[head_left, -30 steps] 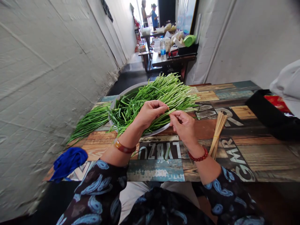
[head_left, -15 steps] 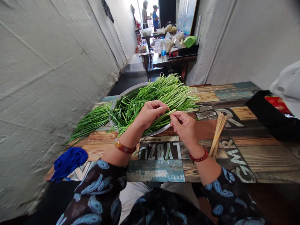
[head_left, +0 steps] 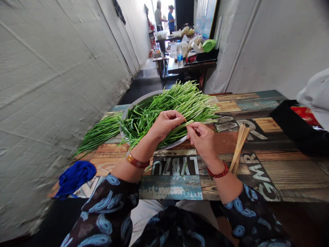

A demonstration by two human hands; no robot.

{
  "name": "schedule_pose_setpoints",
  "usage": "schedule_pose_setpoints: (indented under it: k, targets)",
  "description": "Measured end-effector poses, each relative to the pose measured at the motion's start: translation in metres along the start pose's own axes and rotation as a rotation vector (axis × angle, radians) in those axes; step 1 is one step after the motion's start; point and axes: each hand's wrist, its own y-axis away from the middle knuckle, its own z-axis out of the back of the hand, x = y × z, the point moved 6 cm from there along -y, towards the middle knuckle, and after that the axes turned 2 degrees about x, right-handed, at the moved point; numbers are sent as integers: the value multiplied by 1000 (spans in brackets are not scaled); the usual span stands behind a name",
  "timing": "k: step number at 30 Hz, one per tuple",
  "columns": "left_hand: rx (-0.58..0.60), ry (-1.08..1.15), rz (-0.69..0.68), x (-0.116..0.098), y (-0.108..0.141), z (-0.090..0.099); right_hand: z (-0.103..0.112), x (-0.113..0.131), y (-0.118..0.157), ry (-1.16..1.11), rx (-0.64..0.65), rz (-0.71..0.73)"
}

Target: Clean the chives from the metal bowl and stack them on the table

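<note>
My left hand is closed in a pinch over the front of a metal basin. Just to its right, my right hand pinches too, its fingertips almost meeting the left ones. A tiny orange-brown thin piece shows between the two pinches; its kind is too small to tell. Long green garlic chives heap the basin, pale stem ends to the right and dark leaves to the left. Some pale stems lie right behind my fingertips. A bundle of thin wooden skewers lies right of my right wrist.
More chives lie on the patterned table left of the basin. A blue cloth sits at its left corner, a black container at the right. Beyond stands another table with a water bottle; two people stand far back.
Both hands keep almost the same pinched pose over the basin. The view shifts very slightly, and the people at the back have moved a little.
</note>
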Motion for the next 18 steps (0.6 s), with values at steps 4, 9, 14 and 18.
schedule_pose_setpoints:
  k: [4, 9, 14, 18]
  targets:
    - [-11, -15, -19, -1, 0, 0, -1, -2, 1, -2, 1, -21]
    - [0, -36, -40, -3, 0, -1, -1, -3, 1, -11, 0, -18]
    - [29, -60, -39, -4, 1, -2, 0, -5, 0, -44, 1, -34]
    - [55, -26, -26, -1, 2, -1, 0, -5, 0, -25, 0, -45]
